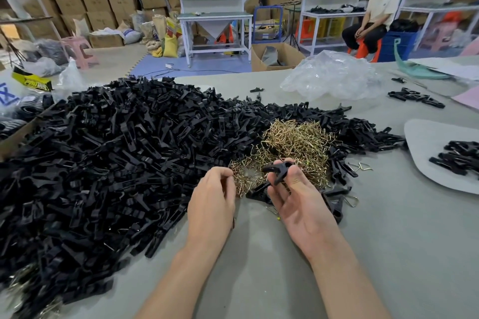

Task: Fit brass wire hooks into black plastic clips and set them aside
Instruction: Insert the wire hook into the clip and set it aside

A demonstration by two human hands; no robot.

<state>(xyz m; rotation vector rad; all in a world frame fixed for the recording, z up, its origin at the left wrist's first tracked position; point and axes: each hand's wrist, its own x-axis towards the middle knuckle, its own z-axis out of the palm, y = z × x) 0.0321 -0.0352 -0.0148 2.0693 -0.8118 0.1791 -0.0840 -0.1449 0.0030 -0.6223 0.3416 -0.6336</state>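
A huge heap of black plastic clips point(108, 153) covers the left and middle of the grey table point(375, 254). A tangle of brass wire hooks point(298, 140) lies in front of it, just beyond my hands. My right hand point(298, 202), palm up, pinches a black clip point(278, 172) between thumb and fingers. My left hand point(211, 202) is curled at the near edge of the brass hooks, fingertips together among them; whether it holds a hook is hidden. Another black clip point(258, 190) lies between my hands.
A grey mat point(425, 147) at the right carries a small bunch of clips point(458, 158). More clips point(414, 97) and a crumpled clear plastic bag point(334, 75) lie farther back. A seated person point(373, 13) is beyond the table, among workbenches and stacked cardboard boxes.
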